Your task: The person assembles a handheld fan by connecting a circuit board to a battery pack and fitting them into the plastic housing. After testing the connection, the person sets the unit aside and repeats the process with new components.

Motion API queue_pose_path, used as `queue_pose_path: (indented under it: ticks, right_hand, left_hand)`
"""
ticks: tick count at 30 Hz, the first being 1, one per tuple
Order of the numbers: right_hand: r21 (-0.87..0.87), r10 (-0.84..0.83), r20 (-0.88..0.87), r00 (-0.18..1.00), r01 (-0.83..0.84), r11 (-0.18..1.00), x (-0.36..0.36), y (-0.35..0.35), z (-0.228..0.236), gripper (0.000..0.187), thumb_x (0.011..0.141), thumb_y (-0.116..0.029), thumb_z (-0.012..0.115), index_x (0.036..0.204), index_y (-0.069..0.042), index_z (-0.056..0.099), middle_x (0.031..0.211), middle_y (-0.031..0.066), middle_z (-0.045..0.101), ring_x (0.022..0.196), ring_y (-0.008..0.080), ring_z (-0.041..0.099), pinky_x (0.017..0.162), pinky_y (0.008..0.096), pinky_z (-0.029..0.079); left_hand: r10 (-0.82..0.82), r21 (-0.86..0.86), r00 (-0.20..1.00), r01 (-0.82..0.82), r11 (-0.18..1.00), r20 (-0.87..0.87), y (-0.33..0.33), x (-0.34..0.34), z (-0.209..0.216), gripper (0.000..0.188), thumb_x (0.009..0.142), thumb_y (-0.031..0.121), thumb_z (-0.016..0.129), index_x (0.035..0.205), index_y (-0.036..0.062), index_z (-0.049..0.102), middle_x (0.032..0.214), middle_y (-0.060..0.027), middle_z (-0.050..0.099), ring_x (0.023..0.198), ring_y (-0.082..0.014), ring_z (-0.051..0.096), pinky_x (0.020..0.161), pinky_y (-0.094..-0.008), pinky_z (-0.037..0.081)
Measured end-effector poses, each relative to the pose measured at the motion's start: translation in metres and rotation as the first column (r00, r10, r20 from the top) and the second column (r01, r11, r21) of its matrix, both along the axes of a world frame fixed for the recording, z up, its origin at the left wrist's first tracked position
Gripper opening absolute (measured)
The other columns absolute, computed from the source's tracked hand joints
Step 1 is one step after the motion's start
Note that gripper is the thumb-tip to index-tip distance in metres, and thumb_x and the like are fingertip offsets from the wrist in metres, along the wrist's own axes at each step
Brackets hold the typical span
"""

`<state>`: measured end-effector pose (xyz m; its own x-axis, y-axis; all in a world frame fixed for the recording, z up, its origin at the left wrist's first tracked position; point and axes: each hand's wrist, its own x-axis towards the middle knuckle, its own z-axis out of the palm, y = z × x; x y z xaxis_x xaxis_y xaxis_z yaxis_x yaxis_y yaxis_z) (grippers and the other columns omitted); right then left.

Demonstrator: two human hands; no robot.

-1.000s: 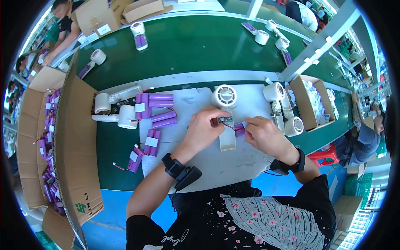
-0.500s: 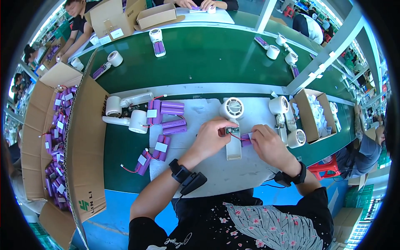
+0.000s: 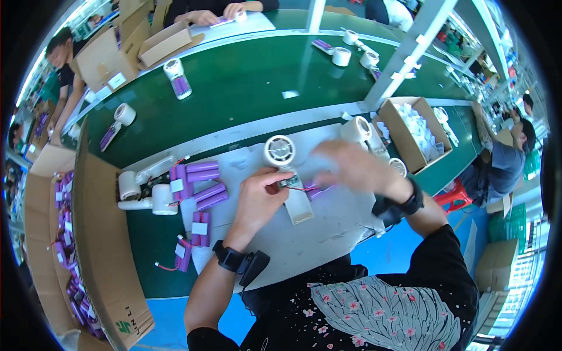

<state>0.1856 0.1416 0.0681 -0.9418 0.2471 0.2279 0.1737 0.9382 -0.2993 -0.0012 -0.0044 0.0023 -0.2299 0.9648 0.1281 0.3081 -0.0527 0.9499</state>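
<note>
My left hand is closed on a white handheld fan, gripping its neck by a small green circuit board. The round grille of the fan faces up, and its handle shell lies uncovered on the grey mat. A red wire runs from the board toward a purple battery pack just right of the handle. My right hand is raised beyond that pack, smeared by motion, so its fingers do not show clearly. More purple battery packs with white labels lie on the left of the mat and table.
A tall cardboard box of battery packs stands at left. White fan parts lie beside it, others at right near a small carton of white pieces. A metal post rises behind. Co-workers sit around the green table.
My right hand has let go of the battery pack and wire and lifted away. My left hand keeps its hold on the fan. The whole view has turned and shifted.
</note>
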Motion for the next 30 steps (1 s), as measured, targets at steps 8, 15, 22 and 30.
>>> queue_pose_path:
  ticks: [8, 15, 22, 30]
  right_hand:
    - [-0.472, 0.195, 0.400, 0.895, 0.018, 0.882, -0.006, -0.014, 0.009, 0.047, 0.084, -0.011, 0.067, 0.125, 0.000, 0.049, 0.109, 0.0149, 0.058, 0.103, 0.0308, 0.060, 0.086, 0.0359, 0.049]
    - [-0.997, 0.223, 0.073, 0.972, 0.071, 0.018, 0.012, -0.023, -0.003, 0.073, 0.079, -0.003, 0.070, 0.141, -0.005, 0.031, 0.113, 0.0108, 0.054, 0.106, 0.0233, 0.060, 0.088, 0.0350, 0.050]
    - [-0.994, 0.216, 0.089, 0.972, 0.100, -0.039, 0.020, -0.024, -0.010, 0.083, 0.069, -0.002, 0.078, 0.140, -0.006, 0.034, 0.125, 0.0096, 0.047, 0.111, 0.0238, 0.057, 0.099, 0.0364, 0.045]
    - [-0.685, 0.162, 0.148, 0.976, -0.017, 0.729, 0.011, -0.038, -0.003, 0.074, 0.060, -0.004, 0.082, 0.127, -0.005, 0.050, 0.118, 0.0088, 0.054, 0.108, 0.0224, 0.054, 0.094, 0.0350, 0.045]
  left_hand:
    - [0.063, 0.032, 0.998, -0.062, 0.998, -0.015, 0.003, 0.001, 0.002, 0.034, 0.073, 0.000, 0.069, 0.105, 0.0085, 0.072, 0.099, -0.0095, 0.068, 0.073, -0.0142, 0.065, 0.068, -0.0254, 0.052]
    - [0.028, 0.073, 0.993, -0.020, 0.997, -0.111, 0.003, 0.000, 0.003, 0.032, 0.073, 0.002, 0.070, 0.105, 0.0077, 0.072, 0.097, -0.0118, 0.068, 0.072, -0.0180, 0.067, 0.068, -0.0273, 0.053]
    - [0.036, 0.109, 0.987, -0.019, 0.994, -0.154, 0.001, 0.004, 0.010, 0.031, 0.073, 0.003, 0.071, 0.103, 0.0050, 0.072, 0.091, -0.0121, 0.068, 0.069, -0.0196, 0.067, 0.065, -0.0286, 0.054]
    - [0.033, 0.087, 0.976, -0.014, 0.996, -0.214, 0.002, 0.004, 0.014, 0.027, 0.076, 0.004, 0.067, 0.102, 0.0021, 0.071, 0.090, -0.0148, 0.069, 0.072, -0.0217, 0.069, 0.067, -0.0289, 0.054]
